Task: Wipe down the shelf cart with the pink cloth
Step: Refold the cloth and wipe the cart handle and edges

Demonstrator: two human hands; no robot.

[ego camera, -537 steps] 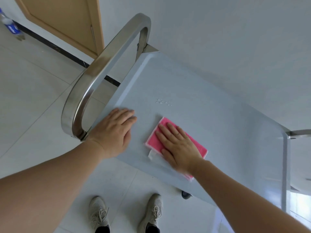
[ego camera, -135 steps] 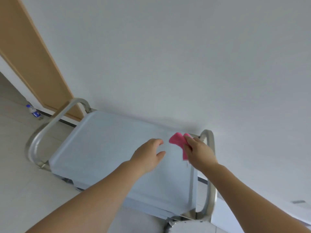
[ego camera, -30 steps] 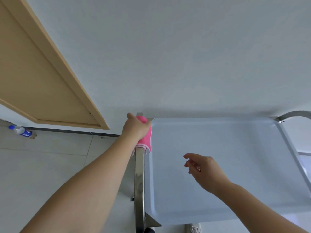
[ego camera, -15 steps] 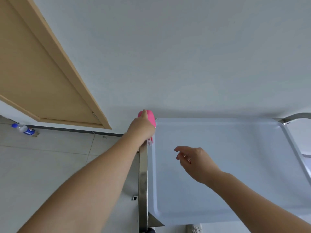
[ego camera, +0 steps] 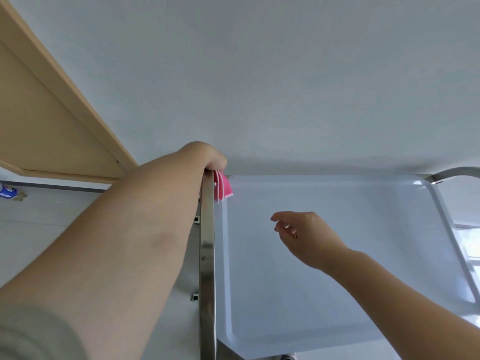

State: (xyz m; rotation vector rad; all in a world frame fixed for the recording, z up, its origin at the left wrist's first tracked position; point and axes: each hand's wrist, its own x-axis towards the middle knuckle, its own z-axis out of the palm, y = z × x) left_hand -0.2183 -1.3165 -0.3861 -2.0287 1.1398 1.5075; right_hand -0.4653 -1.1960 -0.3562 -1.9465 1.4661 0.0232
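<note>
pink cloth (ego camera: 222, 188) mostly hidden under left hand (ego camera: 207, 155), bottle (ego camera: 6, 191) cut off at edge

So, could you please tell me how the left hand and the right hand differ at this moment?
The left hand is closed over the far end of the steel handle rail, holding the pink cloth; the right hand is empty. The left hand touches the cart; the right hand hovers over the tray, fingers loosely curled. Both are bare.
</note>
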